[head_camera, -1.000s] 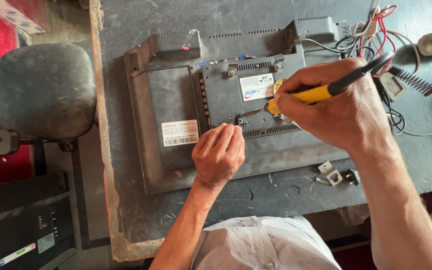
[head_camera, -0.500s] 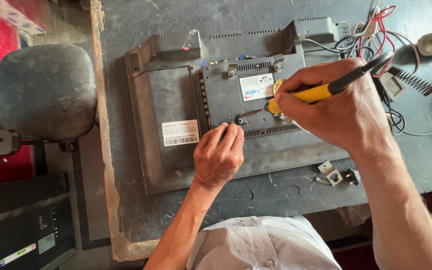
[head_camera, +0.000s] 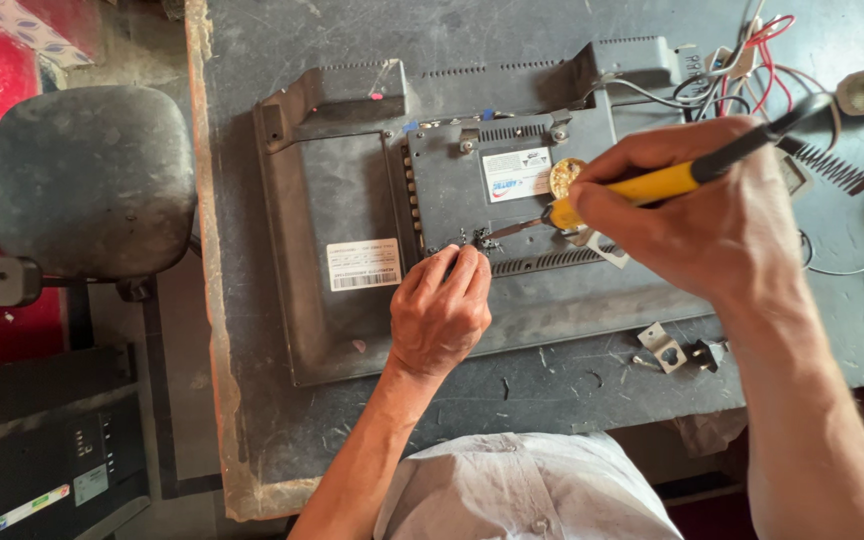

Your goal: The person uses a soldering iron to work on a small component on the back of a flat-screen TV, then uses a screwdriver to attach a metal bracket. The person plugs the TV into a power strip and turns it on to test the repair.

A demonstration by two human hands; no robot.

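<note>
Head view: a grey monitor [head_camera: 352, 300] lies face down on a worn dark workbench [head_camera: 252, 60], its back shell upward with a raised metal cover plate [head_camera: 472, 190] near the middle. The right hand [head_camera: 712, 215] is clenched around a yellow-handled screwdriver [head_camera: 652, 185], whose shaft slants down and to the left so that the tip meets a small screw [head_camera: 487, 241] at the lower edge of the cover plate. The left hand [head_camera: 439, 312] rests on the monitor back just below that spot, fingers curled loosely, fingertips [head_camera: 462, 262] touching or nearly touching the shell beside the tip; it grasps nothing that can be made out. A tangle of red and white wires [head_camera: 752, 50] lies beyond the right hand, small metal brackets [head_camera: 677, 352] lie on the bench near the person's body, and a dark padded stool [head_camera: 87, 180] stands to the left of the bench
</note>
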